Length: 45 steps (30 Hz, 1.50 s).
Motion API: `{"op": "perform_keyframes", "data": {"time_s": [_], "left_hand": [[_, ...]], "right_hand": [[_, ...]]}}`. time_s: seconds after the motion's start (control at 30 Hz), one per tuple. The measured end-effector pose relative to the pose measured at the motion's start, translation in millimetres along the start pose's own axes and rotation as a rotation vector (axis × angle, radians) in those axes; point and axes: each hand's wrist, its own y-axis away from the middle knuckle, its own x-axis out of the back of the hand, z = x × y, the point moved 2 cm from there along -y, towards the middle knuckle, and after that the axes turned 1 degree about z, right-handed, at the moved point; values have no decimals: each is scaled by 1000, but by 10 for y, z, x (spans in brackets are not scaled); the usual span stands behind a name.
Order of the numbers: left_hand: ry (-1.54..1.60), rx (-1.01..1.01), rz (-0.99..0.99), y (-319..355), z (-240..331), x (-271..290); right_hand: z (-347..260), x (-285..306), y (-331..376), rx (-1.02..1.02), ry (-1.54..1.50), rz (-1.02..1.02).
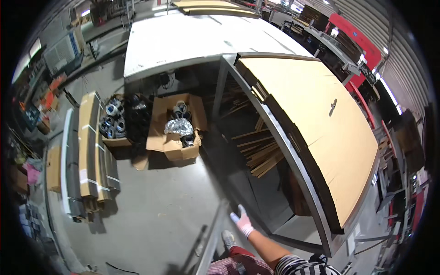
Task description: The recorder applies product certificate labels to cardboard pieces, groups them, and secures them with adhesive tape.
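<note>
My right hand (244, 222), in a pale glove with greyish fingertips, reaches in from the lower right with its fingers apart and nothing in them. Just to its left a long grey bar (213, 243) slants up from the lower edge; a small gap seems to separate the two. My left hand does not show. Beyond my right hand stands a metal-framed table (300, 158), its top covered by a stack of tan boards (316, 119). A small dark tool (333, 105) lies on the uppermost board.
Ahead is a white-topped table (192, 41). On the floor, an open cardboard box (174, 146) holds rolls and a silvery wrapped bundle. Strapped long packs (89, 146) lie to the left. Loose wooden strips (263, 156) rest under the near table. My shoe (228, 239) is beside the bar.
</note>
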Motion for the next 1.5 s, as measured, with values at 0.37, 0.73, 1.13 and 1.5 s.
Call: {"op": "perform_keyframes", "data": {"time_s": [0.37,0.73,1.13,1.5], "left_hand": [[-328,12,-73,1229,704,-49],[-1187,144,-503,809,2800,-378],[-2003,558,139,287,7094,-1089],[-1087,-191,235,-1080,9960,-986]], "right_hand": [[-905,1803,803,290,-362,627],[603,3700,4079,-56,-1093,1456],[1800,3151,4956,-338,-1222,2036],[970,3039,3567,-251,-1306,2193]]}}
